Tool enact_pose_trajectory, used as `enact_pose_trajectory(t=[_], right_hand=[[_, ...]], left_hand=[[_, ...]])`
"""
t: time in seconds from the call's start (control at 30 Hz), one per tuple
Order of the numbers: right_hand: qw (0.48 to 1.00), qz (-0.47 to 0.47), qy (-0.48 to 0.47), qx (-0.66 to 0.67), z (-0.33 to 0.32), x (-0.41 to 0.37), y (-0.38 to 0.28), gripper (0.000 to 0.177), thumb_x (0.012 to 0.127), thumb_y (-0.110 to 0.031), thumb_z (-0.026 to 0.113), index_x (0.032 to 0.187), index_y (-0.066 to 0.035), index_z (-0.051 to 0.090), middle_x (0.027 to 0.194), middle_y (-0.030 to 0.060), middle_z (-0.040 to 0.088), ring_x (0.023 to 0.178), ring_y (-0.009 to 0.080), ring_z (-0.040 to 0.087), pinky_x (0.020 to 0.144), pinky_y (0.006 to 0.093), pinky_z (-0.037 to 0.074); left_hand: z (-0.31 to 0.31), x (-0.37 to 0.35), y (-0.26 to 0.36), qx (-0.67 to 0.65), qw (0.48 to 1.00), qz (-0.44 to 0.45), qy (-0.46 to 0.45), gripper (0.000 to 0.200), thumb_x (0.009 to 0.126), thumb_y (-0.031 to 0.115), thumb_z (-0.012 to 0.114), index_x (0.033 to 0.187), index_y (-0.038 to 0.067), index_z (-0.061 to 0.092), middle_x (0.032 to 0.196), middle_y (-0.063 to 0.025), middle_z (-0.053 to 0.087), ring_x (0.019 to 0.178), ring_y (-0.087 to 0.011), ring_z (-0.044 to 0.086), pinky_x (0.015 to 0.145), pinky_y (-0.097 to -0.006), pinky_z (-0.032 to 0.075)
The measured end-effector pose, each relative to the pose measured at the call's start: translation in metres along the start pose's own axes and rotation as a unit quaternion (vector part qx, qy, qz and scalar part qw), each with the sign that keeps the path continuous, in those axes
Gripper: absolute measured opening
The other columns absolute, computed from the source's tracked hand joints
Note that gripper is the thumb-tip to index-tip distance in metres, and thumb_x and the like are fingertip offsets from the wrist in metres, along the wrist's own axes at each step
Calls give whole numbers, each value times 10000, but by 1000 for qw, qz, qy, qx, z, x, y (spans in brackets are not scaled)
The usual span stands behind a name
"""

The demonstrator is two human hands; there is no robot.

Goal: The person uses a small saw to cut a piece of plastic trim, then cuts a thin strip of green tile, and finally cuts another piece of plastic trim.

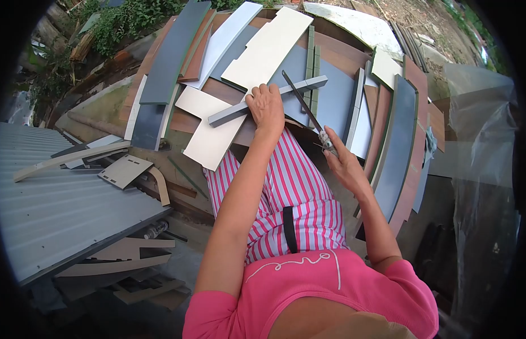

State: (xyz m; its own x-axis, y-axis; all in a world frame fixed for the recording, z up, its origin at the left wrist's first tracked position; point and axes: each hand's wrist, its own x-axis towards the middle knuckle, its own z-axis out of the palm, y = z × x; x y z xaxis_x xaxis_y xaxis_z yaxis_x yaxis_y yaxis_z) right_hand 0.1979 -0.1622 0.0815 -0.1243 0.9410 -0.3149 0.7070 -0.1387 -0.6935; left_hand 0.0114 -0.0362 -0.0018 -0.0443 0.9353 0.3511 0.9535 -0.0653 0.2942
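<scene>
My left hand [265, 106] presses down on a long grey strip [297, 87] that lies across a pile of cut boards. My right hand [341, 159] grips the handle of a thin dark file [301, 100], whose blade angles up and left over the strip, just right of my left hand. A cream notched board [209, 127] lies under the strip's left end. Beneath my arms are my pink shirt and striped trousers.
Grey, cream and brown board pieces [172, 56] are stacked ahead. Curved dark panels [401, 135] stand at the right. A corrugated metal sheet [59, 198] with offcuts lies at the left. Plastic sheeting [483, 130] hangs at the far right. Plants grow at the top left.
</scene>
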Motion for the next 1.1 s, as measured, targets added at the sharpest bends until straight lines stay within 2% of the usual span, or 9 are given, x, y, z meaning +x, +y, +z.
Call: enact_pose_trajectory(t=[0.13,0.37,0.43,0.47,0.57,0.67,0.73,0.93,1.1], right_hand=[[1000,14,-4,20,8,3,-4,582,974,-153,476,1496,-225,230,925,286,645,838,414,663,713,486,446],[995,14,94,36,-7,23,-26,592,977,-163,471,1497,-164,190,870,283,640,805,427,656,733,471,460],[987,-46,149,37,-9,28,-21,595,975,-173,474,1497,-153,188,891,278,642,825,415,655,762,465,465],[994,17,105,33,-16,25,-26,579,974,-184,473,1490,-148,213,896,242,649,845,362,665,778,440,475],[992,15,83,89,-16,25,-9,555,974,-189,465,1480,-143,243,859,201,646,833,304,671,768,409,484],[992,16,90,88,-16,23,0,538,971,-196,466,1469,-142,269,821,164,639,803,263,666,758,396,485],[991,25,83,99,-17,24,0,539,969,-197,470,1467,-140,271,814,167,638,788,274,663,755,400,484],[993,1,72,98,-11,31,7,550,962,-199,489,1460,-120,270,796,199,634,758,331,652,746,422,477],[995,-17,66,72,-4,35,19,584,960,-193,493,1476,-122,227,785,220,628,760,372,646,746,451,468]], left_hand=[[0,5,-1,5,1000,-10,-17,115,841,69,514,926,52,590,944,-125,592,945,-296,544,807,-426,380],[-3,4,3,23,999,-11,-25,105,863,80,515,914,55,603,955,-126,598,967,-279,542,849,-420,381],[-3,4,3,28,999,-14,-26,101,864,76,513,911,54,600,950,-129,597,964,-283,545,846,-424,382],[-4,5,3,29,999,-11,-25,101,864,76,513,911,54,600,950,-129,597,964,-283,545,846,-424,382],[-4,6,2,29,999,-8,-33,106,857,60,519,918,46,604,953,-138,600,963,-288,545,842,-428,383],[-6,9,-5,26,997,13,-67,117,840,44,533,927,29,611,960,-151,605,966,-295,551,833,-444,386],[-5,16,-13,19,996,38,-75,203,759,70,634,954,38,588,947,-151,608,957,-338,567,788,-483,409],[-32,59,-20,44,992,76,-94,251,747,101,681,974,46,588,964,-154,612,968,-350,577,812,-508,411],[-16,74,-34,73,985,96,-125,344,723,156,758,1006,55,591,991,-154,606,1007,-348,565,847,-511,405]])
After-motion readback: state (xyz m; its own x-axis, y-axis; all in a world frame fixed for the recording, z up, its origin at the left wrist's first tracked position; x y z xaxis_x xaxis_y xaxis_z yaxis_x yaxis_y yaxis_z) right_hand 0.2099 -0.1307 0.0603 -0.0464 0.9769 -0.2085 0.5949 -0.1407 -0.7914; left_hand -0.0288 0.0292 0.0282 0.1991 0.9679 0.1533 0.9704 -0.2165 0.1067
